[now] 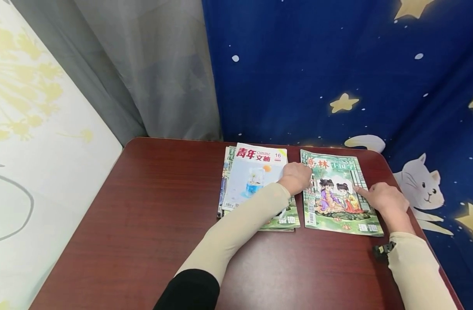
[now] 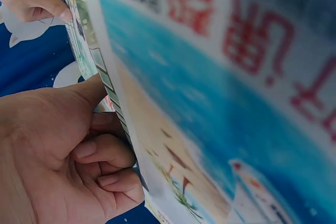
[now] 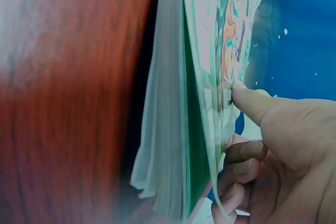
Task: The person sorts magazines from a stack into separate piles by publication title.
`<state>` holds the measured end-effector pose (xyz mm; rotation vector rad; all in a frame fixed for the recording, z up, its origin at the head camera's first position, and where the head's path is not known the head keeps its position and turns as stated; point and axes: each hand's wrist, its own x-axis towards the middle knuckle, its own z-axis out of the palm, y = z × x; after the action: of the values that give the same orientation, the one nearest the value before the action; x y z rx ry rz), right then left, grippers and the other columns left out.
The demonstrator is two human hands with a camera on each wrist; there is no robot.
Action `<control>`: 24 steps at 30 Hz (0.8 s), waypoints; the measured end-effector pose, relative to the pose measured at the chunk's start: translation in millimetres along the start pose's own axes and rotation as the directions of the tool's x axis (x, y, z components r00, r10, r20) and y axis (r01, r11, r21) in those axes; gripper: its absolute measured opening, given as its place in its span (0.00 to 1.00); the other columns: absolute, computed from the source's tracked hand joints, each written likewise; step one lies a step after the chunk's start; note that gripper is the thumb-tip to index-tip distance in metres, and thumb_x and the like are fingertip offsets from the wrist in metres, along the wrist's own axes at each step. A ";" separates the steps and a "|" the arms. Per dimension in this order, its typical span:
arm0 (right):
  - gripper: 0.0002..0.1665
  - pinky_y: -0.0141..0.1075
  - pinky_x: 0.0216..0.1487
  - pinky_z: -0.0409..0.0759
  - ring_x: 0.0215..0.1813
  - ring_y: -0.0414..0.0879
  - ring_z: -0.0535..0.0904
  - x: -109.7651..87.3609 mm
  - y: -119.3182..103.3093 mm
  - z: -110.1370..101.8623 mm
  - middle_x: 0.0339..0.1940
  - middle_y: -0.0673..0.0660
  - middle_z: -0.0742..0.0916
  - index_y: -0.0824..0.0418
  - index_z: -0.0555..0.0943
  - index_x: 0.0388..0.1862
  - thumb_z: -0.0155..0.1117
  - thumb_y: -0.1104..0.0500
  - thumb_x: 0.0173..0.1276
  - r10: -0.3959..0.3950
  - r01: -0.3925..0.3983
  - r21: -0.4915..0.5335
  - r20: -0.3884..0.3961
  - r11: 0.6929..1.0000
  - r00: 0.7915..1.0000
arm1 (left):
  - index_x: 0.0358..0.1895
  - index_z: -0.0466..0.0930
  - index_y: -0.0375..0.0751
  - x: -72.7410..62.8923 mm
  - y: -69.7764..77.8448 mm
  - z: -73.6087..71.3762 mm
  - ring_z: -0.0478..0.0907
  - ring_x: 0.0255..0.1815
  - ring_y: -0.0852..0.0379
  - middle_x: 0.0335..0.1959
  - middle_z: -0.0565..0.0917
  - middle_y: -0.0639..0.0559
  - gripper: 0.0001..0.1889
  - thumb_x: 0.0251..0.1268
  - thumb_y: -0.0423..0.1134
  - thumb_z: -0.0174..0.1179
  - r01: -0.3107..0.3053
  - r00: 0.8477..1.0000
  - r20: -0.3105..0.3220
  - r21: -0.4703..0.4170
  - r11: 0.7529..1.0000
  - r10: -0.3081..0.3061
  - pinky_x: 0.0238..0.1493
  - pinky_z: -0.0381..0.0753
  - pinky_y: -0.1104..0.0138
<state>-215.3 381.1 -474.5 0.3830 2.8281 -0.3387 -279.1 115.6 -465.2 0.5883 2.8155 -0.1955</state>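
We look down on table (image 1: 143, 193). Toward its far edge, right of middle, we find magazine stack (image 1: 249, 176). Just right of stack, near table's right edge: magazine (image 1: 333, 211). Over stack, left forearm (image 1: 236, 228) crosses; left hand (image 1: 296, 177) at magazine's left edge. At its right edge, right hand (image 1: 387, 199). Behind table, two curtains (image 1: 298, 77), side by side. Left of table, wall (image 1: 66, 172).

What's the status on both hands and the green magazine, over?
Left hand at left edge of green magazine. Right hand grips its right edge. Magazine pile close by on its left.
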 end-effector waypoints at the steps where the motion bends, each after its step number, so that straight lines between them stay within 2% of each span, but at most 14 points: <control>1: 0.47 0.48 0.30 0.73 0.35 0.61 0.79 0.1 -1.0 0.1 0.32 0.67 0.86 0.70 0.83 0.49 0.53 0.24 0.75 0.008 -0.008 -0.005 -0.005 1.000 1.000 | 0.54 0.88 0.63 -1.3 0.0 -0.1 0.87 0.43 0.61 0.46 0.90 0.62 0.18 0.73 0.66 0.61 0.001 1.000 -0.008 -0.010 1.000 -0.001 0.43 0.87 0.65; 5: 0.47 0.48 0.30 0.73 0.33 0.61 0.79 1.2 -5.4 0.2 0.28 0.65 0.83 0.70 0.83 0.44 0.54 0.24 0.74 0.037 -0.037 -0.033 -0.012 0.999 0.999 | 0.53 0.88 0.63 -6.8 -0.2 -1.3 0.87 0.44 0.60 0.47 0.90 0.62 0.16 0.73 0.63 0.63 0.002 0.999 -0.034 -0.056 0.998 -0.004 0.43 0.88 0.64; 8: 0.47 0.48 0.29 0.73 0.33 0.61 0.78 1.6 -8.0 0.0 0.26 0.65 0.82 0.72 0.82 0.44 0.56 0.25 0.74 0.046 -0.047 -0.056 -0.014 0.997 0.999 | 0.54 0.88 0.63 -8.8 0.1 -1.8 0.87 0.44 0.60 0.48 0.89 0.62 0.15 0.74 0.61 0.63 0.003 0.999 -0.037 -0.079 0.997 -0.006 0.44 0.88 0.64; 14: 0.48 0.48 0.30 0.73 0.33 0.62 0.78 0.2 -9.5 -0.1 0.27 0.67 0.82 0.74 0.81 0.46 0.56 0.25 0.74 0.058 -0.059 -0.070 -0.023 0.996 0.998 | 0.53 0.87 0.63 -7.9 0.3 -0.5 0.86 0.44 0.60 0.47 0.89 0.62 0.14 0.74 0.61 0.63 0.005 0.999 -0.037 -0.090 0.996 -0.009 0.43 0.88 0.63; 21: 0.47 0.48 0.30 0.73 0.33 0.63 0.79 -1.8 -9.8 1.2 0.29 0.68 0.82 0.73 0.81 0.44 0.55 0.25 0.74 0.067 -0.069 -0.064 -0.033 0.996 0.997 | 0.50 0.88 0.63 -5.9 -0.7 2.7 0.87 0.44 0.59 0.47 0.89 0.61 0.13 0.71 0.61 0.66 -0.016 0.996 -0.090 -0.080 0.997 0.009 0.42 0.88 0.61; 24: 0.47 0.48 0.30 0.72 0.33 0.63 0.78 -2.2 -9.5 1.7 0.28 0.68 0.82 0.72 0.82 0.42 0.55 0.25 0.74 0.072 -0.074 -0.062 -0.033 0.995 0.997 | 0.49 0.88 0.63 -8.4 -0.3 0.6 0.87 0.43 0.59 0.46 0.89 0.61 0.11 0.71 0.59 0.68 -0.018 0.997 -0.074 -0.105 0.994 0.010 0.41 0.88 0.61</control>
<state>-215.7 371.2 -473.7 0.4809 2.8383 -0.2296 -271.6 112.1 -463.4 0.6029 2.8698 -0.0224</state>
